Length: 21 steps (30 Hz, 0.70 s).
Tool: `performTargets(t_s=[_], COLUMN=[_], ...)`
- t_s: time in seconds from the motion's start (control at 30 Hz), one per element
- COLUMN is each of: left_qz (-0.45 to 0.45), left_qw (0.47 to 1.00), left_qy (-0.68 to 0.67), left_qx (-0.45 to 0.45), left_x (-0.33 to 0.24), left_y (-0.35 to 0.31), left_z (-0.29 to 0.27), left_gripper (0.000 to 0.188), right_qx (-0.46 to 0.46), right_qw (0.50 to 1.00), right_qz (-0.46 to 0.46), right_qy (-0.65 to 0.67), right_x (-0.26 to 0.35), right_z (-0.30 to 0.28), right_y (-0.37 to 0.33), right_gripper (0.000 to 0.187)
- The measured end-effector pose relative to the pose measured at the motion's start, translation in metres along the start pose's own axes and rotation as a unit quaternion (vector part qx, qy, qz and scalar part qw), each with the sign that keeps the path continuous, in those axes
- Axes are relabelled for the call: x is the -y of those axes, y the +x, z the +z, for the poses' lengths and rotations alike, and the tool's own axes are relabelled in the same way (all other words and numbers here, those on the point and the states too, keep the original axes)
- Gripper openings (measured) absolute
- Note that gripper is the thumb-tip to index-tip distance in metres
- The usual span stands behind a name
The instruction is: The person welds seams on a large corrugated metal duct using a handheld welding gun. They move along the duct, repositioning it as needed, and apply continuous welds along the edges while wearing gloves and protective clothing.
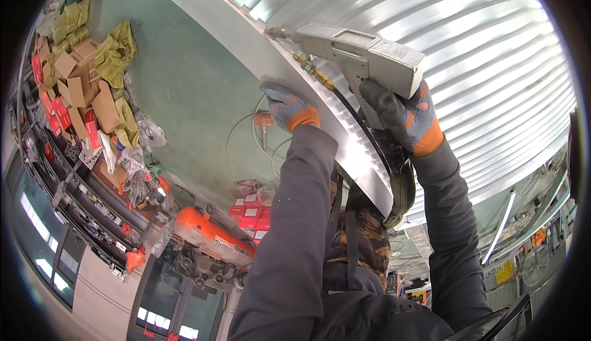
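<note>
My right hand [414, 116], in a grey and orange work glove, is wrapped around the grip of a silver pistol-shaped gun [363, 54]. Its narrow nozzle points left and meets the seam where the ribbed sheet joins the flat rim of a large metal panel [335, 119]. Brass fittings [315, 73] and a black hose [360, 125] hang below the gun's body. My left hand [289, 108], gloved alike, closes at the panel's near left edge. Some of its fingers are hidden there.
On the green floor lie an orange-headed mallet [264, 122] and a thin looped cable [231, 138]. Cardboard boxes [77, 88] and sacks are heaped at the far left. An orange air tank [212, 236] and red boxes [252, 215] stand at the lower left, beside a loaded rack [80, 187].
</note>
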<state>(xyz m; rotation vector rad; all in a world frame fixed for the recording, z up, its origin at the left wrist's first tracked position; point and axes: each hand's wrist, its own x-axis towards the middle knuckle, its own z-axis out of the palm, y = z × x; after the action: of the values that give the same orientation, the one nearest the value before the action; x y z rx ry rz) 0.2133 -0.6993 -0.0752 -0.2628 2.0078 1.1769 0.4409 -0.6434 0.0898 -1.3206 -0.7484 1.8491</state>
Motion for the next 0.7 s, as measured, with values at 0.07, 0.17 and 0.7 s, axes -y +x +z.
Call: performTargets(t_s=[0.07,0.17,0.7], left_qz=[-0.002,-0.002,0.18], left_qw=[1.0,0.999,0.974], left_qy=[-0.003,-0.028,0.119], left_qx=[0.006,0.018,0.076], left_x=[0.002,0.006,0.002], left_y=[0.001,0.013,0.001], left_z=[-0.001,-0.008,-0.006], left_gripper=[0.037,0.038,0.035], right_qx=[0.002,-0.011,-0.056], right_qw=[1.0,1.0,0.996], right_qz=[0.009,-0.015,-0.067], right_qy=[0.027,0.004,-0.02], right_x=[0.0,-0.009,-0.002], right_z=[-0.001,0.001,0.006], right_y=[0.0,0.0,-0.005], right_gripper=[0.035,0.036,0.034])
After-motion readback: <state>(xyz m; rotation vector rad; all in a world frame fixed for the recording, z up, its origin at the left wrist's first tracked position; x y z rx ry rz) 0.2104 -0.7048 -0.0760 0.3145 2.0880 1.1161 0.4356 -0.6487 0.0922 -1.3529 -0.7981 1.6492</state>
